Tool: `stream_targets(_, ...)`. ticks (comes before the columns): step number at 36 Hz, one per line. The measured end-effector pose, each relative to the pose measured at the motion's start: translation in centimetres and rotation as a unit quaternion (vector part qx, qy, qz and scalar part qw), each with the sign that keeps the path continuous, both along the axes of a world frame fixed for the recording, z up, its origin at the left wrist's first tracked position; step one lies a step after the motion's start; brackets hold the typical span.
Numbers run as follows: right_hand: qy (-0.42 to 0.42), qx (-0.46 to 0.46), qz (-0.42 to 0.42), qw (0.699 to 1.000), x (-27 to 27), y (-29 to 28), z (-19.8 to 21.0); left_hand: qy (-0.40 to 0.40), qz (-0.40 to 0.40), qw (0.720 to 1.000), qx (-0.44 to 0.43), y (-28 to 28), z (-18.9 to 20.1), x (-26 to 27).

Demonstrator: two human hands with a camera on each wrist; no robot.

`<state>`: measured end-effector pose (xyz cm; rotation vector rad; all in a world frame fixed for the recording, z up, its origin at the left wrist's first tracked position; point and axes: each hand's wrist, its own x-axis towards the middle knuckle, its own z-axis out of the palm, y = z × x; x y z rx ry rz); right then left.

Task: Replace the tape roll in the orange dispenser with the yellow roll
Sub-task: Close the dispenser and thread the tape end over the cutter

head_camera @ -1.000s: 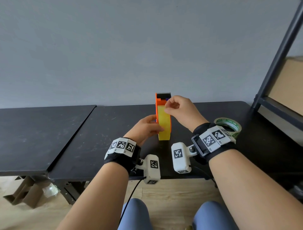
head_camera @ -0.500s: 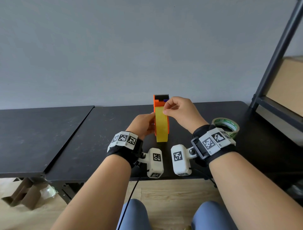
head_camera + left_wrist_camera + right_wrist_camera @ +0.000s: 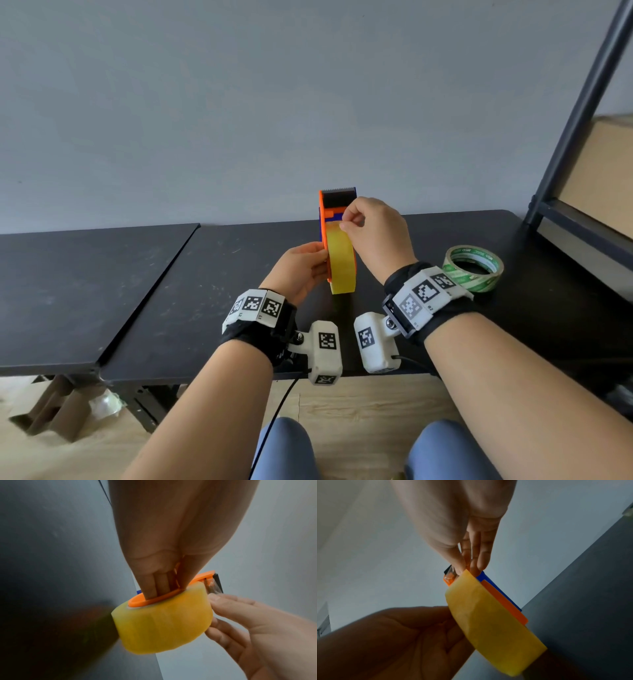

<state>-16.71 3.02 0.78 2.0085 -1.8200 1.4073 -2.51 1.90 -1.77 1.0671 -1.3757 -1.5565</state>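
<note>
Nearest you, your left hand [image 3: 301, 270] grips the orange dispenser [image 3: 325, 219], fingers tucked through its hub, holding it upright just above the black table [image 3: 212, 301]. The yellow roll [image 3: 340, 263] sits mounted on that hub. Just beyond, your right hand [image 3: 376, 236] pinches the loose tape end at the roll's top, below the toothed blade. A green-printed roll [image 3: 474, 269] lies flat to the right.

- Dispenser [image 3: 323, 219]: orange body, blue side panel, black toothed blade at top.
- Tape roll [image 3: 341, 263] in it: translucent yellow.
- Spare roll [image 3: 474, 268]: green with white print, pale core.
- Tables [image 3: 102, 281]: matte black, dusty grey smudges.
- Wrist bands [image 3: 255, 306]: black, with white blocks bearing black-and-white square markers.
- Wall [image 3: 239, 102]: plain grey-blue.
</note>
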Motion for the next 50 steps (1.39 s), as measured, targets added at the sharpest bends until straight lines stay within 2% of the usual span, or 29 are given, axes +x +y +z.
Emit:
stream_targets(4,0.006,-0.027,-0.026,0.999,0.5,-0.1,-0.3,-0.001,0.003,1.0,-0.007,0.6,0.2,-0.4)
stream_targets(9,-0.002,-0.019,-0.033,0.999,0.7,0.0,-0.2,0.034,0.048,0.998,0.026,0.6,0.6,-0.8)
stream_targets(11,-0.011,-0.013,-0.033,0.999,0.7,0.0,-0.1,0.044,0.041,0.998,0.034,0.9,1.0,-0.9)
stream_targets(15,-0.02,0.005,-0.044,0.999,0.7,0.2,0.2,-0.021,0.001,1.0,-0.018,0.8,0.9,-1.1)
stream_targets(20,0.006,0.018,-0.094,0.995,0.5,0.5,0.3,-0.028,0.016,0.999,-0.031,0.6,0.8,-1.4)
stream_targets(27,-0.007,0.02,-0.086,0.996,0.3,0.1,0.3,-0.1,0.081,0.987,-0.098,0.4,0.4,-2.2)
stream_targets(34,-0.037,0.044,-0.082,0.995,0.0,0.3,0.5,-0.19,0.111,0.959,-0.179,0.1,0.1,-2.5)
stream_targets(41,0.008,0.032,-0.104,0.994,0.3,0.2,0.4,-0.238,0.119,0.942,-0.205,0.2,0.0,-2.5)
stream_targets(48,-0.017,0.048,-0.092,0.994,0.3,0.2,0.9,-0.307,0.058,0.93,-0.192,0.6,0.7,-1.8)
stream_targets(50,-0.021,0.054,-0.089,0.994,0.3,0.1,1.0,-0.331,0.062,0.925,-0.179,0.7,0.9,-1.8)
